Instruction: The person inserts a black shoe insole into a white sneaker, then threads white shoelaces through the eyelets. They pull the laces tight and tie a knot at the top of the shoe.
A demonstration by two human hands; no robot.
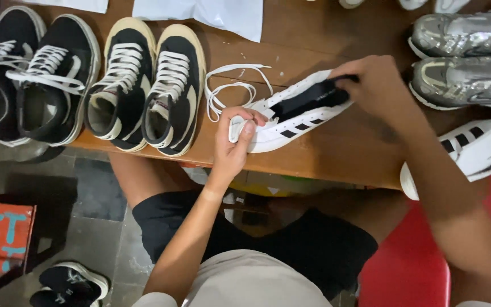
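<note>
Closest to the camera is the person's own lap, a pale shirt hem (251, 281) and black shorts (313, 244), with a red stool seat (404, 273) poking out on the right. Both bare forearms reach up from there to a wooden table (336, 153).

The left hand (235, 139) is pinched on the toe end of a white sneaker with black stripes (291, 116), thumb on top, fingers curled around the front. The right hand (379, 85) is closed over the heel end, gripping the shoe around the black tongue and opening. The sneaker lies on its side near the table's front edge, angled up to the right. A loose white shoelace (231, 85) sits in loops on the wood just beside its toe.

To the left there's a pair of black and cream high-tops (146, 85), then a pair of black sneakers with white laces (32, 74). On the right, a silver pair of running shoes (464, 59), and below them another white striped sneaker (473, 150) hanging over the table edge. White paper (200, 14) lies at the back. A black shoe (69, 284) sits down on the tiled floor.
</note>
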